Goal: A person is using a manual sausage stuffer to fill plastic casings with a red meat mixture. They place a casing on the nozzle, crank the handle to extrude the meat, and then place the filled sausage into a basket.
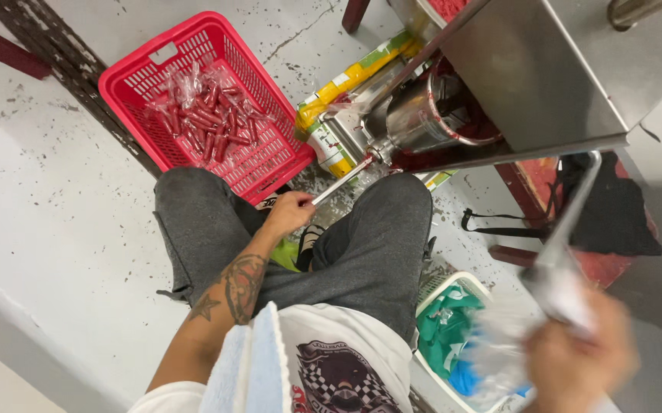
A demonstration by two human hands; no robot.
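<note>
nearest the camera, a white t-shirt (346, 359) w/ a dark checkered print and a pale blue towel (247, 367) lay over the person's front. right hand (575, 356) sat near right, blurred; its fingers were curled shut around the end of a long metal lever (568, 229) that ran up toward the machine, w/ crinkled clear plastic (499, 344) just beside the hand. whether the plastic was also in that grip, can't tell. below it, a white basket (442, 287) held teal and blue stuff.

left forearm, tattooed, reached fwd between the knees in grey trousers (377, 245). left hand (289, 213) was closed, fingertips pinched on the near end of a thin metal nozzle tube (342, 181), which slanted up-right to the steel sausage filler (422, 115). red smears showed round the filler's outlet, and a yellow-green packet (354, 76) lay under it on the floor.

farther left, a red plastic basket (139, 84) stood on the grey spotted floor (40, 191), touching the left knee area, w/ small dark red sausages in clear wrap (208, 115) heaped inside. far right, a steel table (553, 69) covered the filler's upper part; a black bag (614, 206) lay beneath.
</note>
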